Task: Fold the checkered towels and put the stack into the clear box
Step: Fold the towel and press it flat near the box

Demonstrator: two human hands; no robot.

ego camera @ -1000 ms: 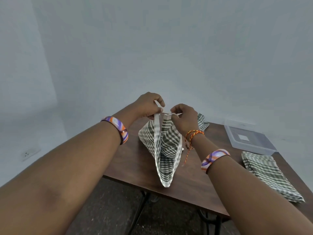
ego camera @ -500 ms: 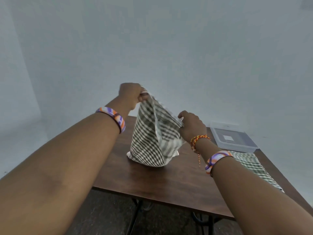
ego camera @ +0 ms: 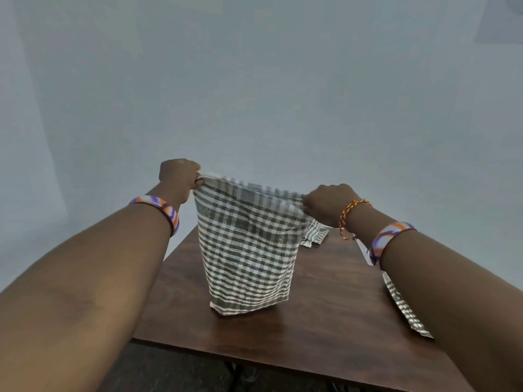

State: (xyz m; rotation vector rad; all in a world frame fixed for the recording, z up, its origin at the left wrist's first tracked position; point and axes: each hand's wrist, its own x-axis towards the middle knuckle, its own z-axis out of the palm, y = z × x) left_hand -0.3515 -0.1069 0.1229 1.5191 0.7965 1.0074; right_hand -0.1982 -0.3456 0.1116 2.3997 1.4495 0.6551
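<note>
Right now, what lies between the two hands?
In the head view, the checkered towel's top edge spans between left hand and right hand; both pinch it.

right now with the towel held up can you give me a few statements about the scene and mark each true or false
1. Both hands pinch the top edge of the checkered towel, the left hand at one corner and the right hand at the other. True.
2. The towel hangs wholly clear of the table. False: its bottom edge rests on the wood.
3. A folded towel lies on the table by the right forearm. True.
4. The held towel is plain white. False: it is dark-and-white checked.
5. The left wrist bears a braided thread bracelet. False: it is on the right wrist.
</note>
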